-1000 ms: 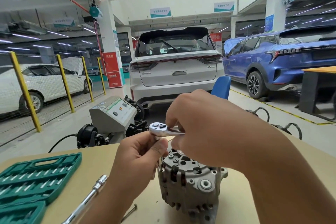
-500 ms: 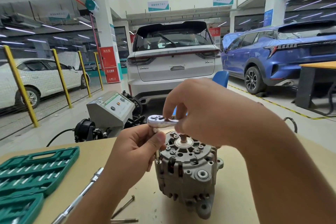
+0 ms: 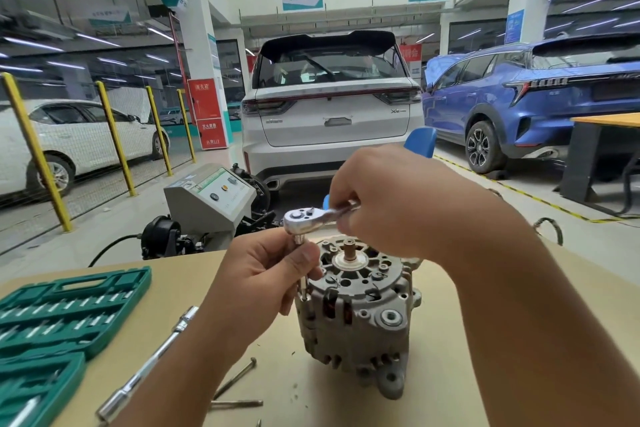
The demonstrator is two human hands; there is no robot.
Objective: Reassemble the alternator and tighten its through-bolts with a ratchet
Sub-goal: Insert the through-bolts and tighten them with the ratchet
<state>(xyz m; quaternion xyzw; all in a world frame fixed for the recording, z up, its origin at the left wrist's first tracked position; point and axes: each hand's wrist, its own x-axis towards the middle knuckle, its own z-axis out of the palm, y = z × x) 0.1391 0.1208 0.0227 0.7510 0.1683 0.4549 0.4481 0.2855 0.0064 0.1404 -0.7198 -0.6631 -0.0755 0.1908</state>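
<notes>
A grey cast alternator (image 3: 360, 319) stands upright on the tan table (image 3: 436, 374), its copper shaft end pointing up. A chrome ratchet (image 3: 304, 217) hovers over its left rim, with a socket and extension running down to a through-bolt at the housing's left side. My left hand (image 3: 263, 274) pinches that extension just below the ratchet head. My right hand (image 3: 391, 204) is closed around the ratchet handle, which it mostly hides. Two loose long bolts (image 3: 235, 378) lie on the table in front of the alternator.
A green socket-set case (image 3: 65, 308) lies open at the left. A chrome extension bar (image 3: 152, 362) rests diagonally beside it. A grey test machine (image 3: 211, 198) stands behind the table. Parked cars and yellow posts fill the background.
The view has tilted down, showing more of the table and loose bolts. The ratchet handle has swung slightly under my right hand; my left hand stays on the extension.
</notes>
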